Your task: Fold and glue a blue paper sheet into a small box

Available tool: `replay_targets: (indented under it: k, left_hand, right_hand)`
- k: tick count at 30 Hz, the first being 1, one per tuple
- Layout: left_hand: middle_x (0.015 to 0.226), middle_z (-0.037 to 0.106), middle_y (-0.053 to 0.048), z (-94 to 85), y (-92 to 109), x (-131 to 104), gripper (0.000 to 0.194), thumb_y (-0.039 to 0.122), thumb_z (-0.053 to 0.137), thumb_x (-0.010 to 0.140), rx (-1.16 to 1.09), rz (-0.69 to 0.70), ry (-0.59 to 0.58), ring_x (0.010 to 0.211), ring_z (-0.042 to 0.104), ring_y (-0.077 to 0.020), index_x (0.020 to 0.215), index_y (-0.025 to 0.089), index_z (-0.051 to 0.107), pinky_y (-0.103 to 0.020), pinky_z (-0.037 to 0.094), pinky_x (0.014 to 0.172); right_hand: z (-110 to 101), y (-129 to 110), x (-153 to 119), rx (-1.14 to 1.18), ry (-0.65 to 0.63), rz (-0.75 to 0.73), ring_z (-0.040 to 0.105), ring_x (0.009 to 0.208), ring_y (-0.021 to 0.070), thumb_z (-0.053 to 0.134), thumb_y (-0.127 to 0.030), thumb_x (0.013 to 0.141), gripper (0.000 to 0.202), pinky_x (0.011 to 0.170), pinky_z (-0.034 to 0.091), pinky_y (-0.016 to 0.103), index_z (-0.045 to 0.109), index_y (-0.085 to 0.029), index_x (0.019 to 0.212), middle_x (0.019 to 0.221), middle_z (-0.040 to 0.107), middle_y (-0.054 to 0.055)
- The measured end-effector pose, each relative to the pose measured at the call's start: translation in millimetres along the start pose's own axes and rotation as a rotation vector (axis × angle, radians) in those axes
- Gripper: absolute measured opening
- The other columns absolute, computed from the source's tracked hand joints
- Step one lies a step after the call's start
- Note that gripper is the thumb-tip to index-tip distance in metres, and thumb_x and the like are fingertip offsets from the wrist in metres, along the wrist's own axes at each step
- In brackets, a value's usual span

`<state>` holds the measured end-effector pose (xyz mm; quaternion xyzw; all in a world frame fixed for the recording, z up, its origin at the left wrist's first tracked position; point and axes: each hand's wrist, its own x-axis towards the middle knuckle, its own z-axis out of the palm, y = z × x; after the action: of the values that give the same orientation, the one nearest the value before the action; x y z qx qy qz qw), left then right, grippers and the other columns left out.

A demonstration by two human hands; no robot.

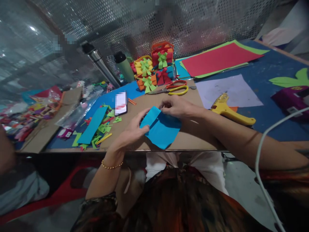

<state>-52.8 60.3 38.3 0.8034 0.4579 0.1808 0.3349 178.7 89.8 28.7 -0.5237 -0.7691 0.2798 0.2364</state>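
A blue folded paper piece [164, 130] is between my hands, over a cardboard sheet [200, 135]. My left hand [135, 129] grips its left edge, with the thumb on top. At its upper right corner, the fingers of my right hand [175, 107] are pinched together; whatever they hold is too small to make out. Red- and yellow-handled scissors [178, 87] lie just beyond my right hand. A yellow glue gun [228, 111] rests on white paper [231, 90] to the right. Left of my hands lies a blue paper strip [93, 125] among green scraps.
Small colourful paper bags with bows [146, 67], a green bottle [124, 66] and a steel flask [101, 64] stand at the back. A phone [121, 103] lies left. A white cable [262, 145] hangs right. Another person's arm [6, 154] shows far left.
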Motion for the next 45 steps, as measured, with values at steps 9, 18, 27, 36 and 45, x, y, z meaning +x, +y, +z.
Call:
replay_targets:
  k: [9,18,27,36,45]
  left_hand:
    - [0.16,0.048,-0.015,2.9,-2.5,2.8,0.083,0.021,0.057,0.074,0.095,0.012,-0.043,0.147,0.043,-0.0364,0.156,0.018,0.043,-0.059,0.034,0.123]
    - [0.133,0.058,-0.015,7.7,4.9,13.4,0.082,0.014,0.052,0.072,0.385,0.018,-0.116,0.127,0.054,-0.033,0.154,0.015,0.045,-0.055,0.041,0.116]
    - [0.091,0.072,-0.012,0.0,30.8,24.3,0.038,0.046,0.058,0.093,0.609,-0.074,-0.07,0.089,0.066,-0.0286,0.113,0.017,0.073,-0.039,0.05,0.082]
    - [0.054,0.041,0.001,4.7,22.6,49.5,0.035,0.028,0.058,0.09,0.68,-0.061,-0.023,0.057,0.041,-0.017,0.058,0.022,0.047,-0.033,0.026,0.062]
    - [0.063,0.049,0.0,1.1,17.0,51.9,0.032,0.041,0.054,0.091,0.597,-0.075,-0.079,0.066,0.048,-0.0194,0.066,0.022,0.052,-0.032,0.031,0.067]
  right_hand:
    - [1.6,-0.5,-0.7,-0.018,0.077,-0.021,0.063,0.077,0.0177,0.058,-0.021,0.087,0.027,0.07,0.043,0.029,0.08,-0.015,0.102,0.088,0.075,0.008]
    - [8.7,4.2,3.3,-0.103,0.06,-0.252,0.061,0.095,0.0221,0.066,-0.02,0.083,0.033,0.083,0.044,0.033,0.076,-0.016,0.114,0.108,0.07,0.01]
    - [11.5,-4.3,2.0,-0.187,0.06,-0.248,0.062,0.095,0.0252,0.06,-0.017,0.083,0.022,0.079,0.041,0.034,0.076,-0.013,0.097,0.1,0.073,0.014]
    - [2.5,9.1,5.3,0.063,0.135,-0.106,0.068,0.094,0.0204,0.047,-0.013,0.091,0.037,0.081,0.048,0.03,0.075,-0.012,0.115,0.112,0.076,0.013]
    - [8.4,1.8,3.1,-0.033,0.051,-0.08,0.071,0.093,0.0228,0.054,-0.014,0.09,0.036,0.08,0.049,0.031,0.081,-0.014,0.113,0.108,0.08,0.013]
